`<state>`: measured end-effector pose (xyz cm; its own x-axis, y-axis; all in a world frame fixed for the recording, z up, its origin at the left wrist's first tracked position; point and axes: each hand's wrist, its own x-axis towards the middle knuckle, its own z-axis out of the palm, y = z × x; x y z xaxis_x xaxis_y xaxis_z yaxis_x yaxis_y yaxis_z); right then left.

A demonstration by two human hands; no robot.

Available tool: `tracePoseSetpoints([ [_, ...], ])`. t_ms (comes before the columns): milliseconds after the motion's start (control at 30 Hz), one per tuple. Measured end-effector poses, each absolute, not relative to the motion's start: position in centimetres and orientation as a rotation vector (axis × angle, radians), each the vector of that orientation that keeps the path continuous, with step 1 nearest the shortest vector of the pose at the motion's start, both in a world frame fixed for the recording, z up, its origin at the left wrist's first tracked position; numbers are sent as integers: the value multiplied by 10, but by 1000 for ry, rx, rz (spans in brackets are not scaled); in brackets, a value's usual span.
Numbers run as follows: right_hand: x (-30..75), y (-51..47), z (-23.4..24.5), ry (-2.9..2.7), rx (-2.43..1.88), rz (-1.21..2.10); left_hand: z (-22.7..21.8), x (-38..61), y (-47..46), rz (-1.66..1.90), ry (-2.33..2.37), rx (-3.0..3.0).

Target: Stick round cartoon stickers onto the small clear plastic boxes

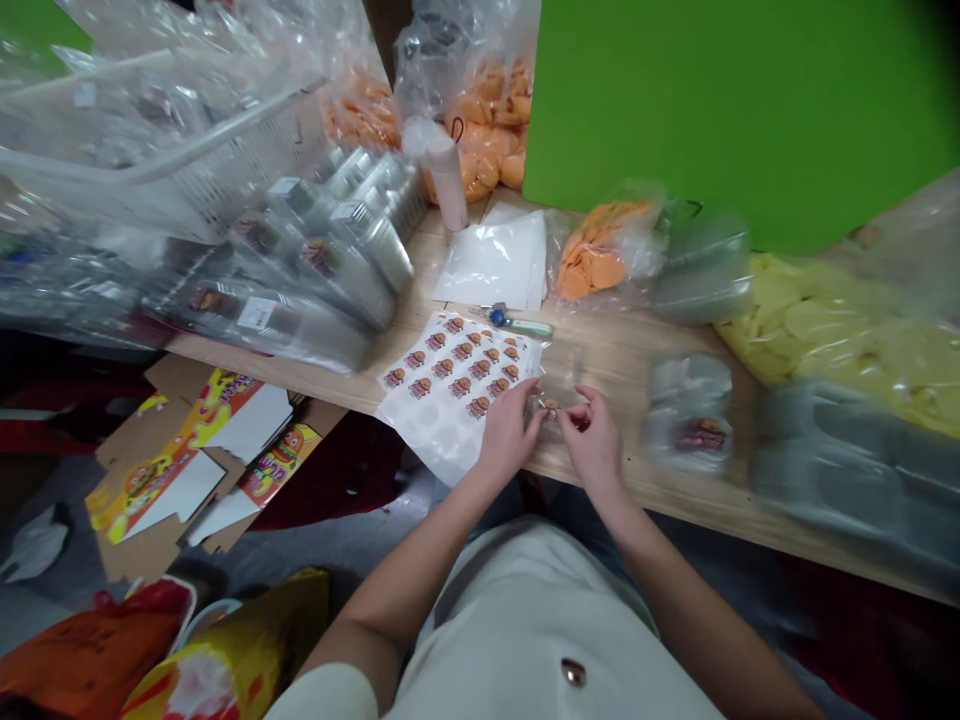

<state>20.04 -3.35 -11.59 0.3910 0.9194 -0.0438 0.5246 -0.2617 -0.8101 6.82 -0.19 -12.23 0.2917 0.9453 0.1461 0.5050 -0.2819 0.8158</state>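
My left hand (510,432) and my right hand (594,440) meet at the front edge of a wooden table (615,350). Both pinch a small clear packet (550,405) that carries a round orange sticker. Just left of my left hand lies a white sticker sheet (457,372) with several round burger-style stickers; its lower part is bare backing. A small tool with a blue knob (510,321) rests beyond the sheet.
Stacks of clear packets (330,260) fill the table's left. Bags of orange discs (600,255) and yellow discs (847,340) lie at the back and right, a green board (735,110) behind. Printed cardboard (187,450) lies on the floor.
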Motion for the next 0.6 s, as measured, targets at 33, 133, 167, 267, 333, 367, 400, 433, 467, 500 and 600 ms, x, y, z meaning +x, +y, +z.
tracePoseSetpoints([
  [33,202,-35,-113,-1311,-1953,601,-123,71,-2,858,1313,1909],
  [133,210,-39,-107,-1494,-2060,252,-124,75,-1,853,1332,1903],
  [167,213,-40,-107,-1533,-2067,169,-124,75,-1,854,1331,1896],
  [267,218,-40,-111,-1784,-1908,179,-124,71,2,859,1278,1849],
  [333,219,-38,-118,-1959,-1740,282,-120,61,3,893,1262,1791],
  [367,219,-37,-121,-1992,-1691,325,-116,55,3,928,1293,1746],
  [400,218,-36,-123,-1985,-1667,355,-112,49,3,973,1354,1680],
  [433,218,-36,-123,-1950,-1658,370,-106,43,3,1016,1427,1586],
  [467,218,-36,-122,-1912,-1648,375,-100,37,2,1040,1484,1462],
  [500,218,-36,-119,-1883,-1629,374,-94,33,2,1032,1493,1313],
  [600,219,-39,-102,-1861,-1545,355,-77,34,0,803,1176,828],
])
